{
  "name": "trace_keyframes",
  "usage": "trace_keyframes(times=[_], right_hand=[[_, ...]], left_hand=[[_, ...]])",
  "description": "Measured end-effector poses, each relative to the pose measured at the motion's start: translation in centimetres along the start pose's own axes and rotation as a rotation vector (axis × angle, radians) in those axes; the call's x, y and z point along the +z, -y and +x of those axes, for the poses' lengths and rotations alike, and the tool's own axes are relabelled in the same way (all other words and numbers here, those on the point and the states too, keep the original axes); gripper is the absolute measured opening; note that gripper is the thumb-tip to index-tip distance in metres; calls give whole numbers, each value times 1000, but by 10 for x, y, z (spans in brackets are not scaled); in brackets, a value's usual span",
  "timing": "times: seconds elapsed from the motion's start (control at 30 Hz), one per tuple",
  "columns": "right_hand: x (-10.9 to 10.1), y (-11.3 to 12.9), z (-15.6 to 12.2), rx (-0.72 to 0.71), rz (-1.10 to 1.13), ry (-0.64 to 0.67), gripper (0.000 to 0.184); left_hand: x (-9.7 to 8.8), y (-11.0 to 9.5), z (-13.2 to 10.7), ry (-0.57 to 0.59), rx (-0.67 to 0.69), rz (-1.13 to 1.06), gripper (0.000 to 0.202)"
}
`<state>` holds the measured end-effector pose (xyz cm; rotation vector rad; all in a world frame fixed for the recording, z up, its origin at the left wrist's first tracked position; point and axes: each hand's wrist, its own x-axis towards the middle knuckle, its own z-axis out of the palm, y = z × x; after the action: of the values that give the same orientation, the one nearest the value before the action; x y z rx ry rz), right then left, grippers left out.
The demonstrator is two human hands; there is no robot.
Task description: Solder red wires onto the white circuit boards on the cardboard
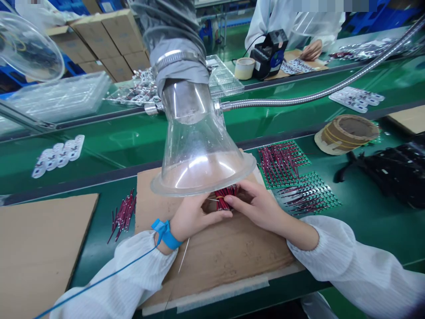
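A bundle of short dark red wires, with a yellowish band round it, is held between both hands above a cardboard sheet. My left hand, with a blue wrist strap, grips it from the left, thumb along its lower end. From the right, my right hand presses its thumb on the bundle. A thin silvery strand hangs below the left wrist. The clear extraction hood covers part of the left fingers.
Loose red wires lie left of the cardboard. Green circuit boards with wires lie to the right, near a tape roll and a black bundle. A metal flexible arm crosses behind. Across the bench is a co-worker's hand.
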<state>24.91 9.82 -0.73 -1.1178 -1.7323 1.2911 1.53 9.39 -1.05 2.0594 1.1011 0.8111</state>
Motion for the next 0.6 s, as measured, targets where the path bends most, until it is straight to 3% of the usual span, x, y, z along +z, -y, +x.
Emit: trace_keyframes(times=[0.2, 0.4, 0.5, 0.6], right_hand=[[-4, 0, 0, -172, -173, -17, 29], [-4, 2, 0, -201, -193, -23, 29], [-1, 2, 0, -153, -88, -58, 28], [3, 0, 1, -1, 130, -66, 30]], left_hand=[[5, 3, -3, 45, -122, -232, 71], [9, 3, -3, 63, -190, -399, 72], [11, 0, -3, 49, -230, -404, 79], [11, -2, -4, -20, -177, -260, 85]])
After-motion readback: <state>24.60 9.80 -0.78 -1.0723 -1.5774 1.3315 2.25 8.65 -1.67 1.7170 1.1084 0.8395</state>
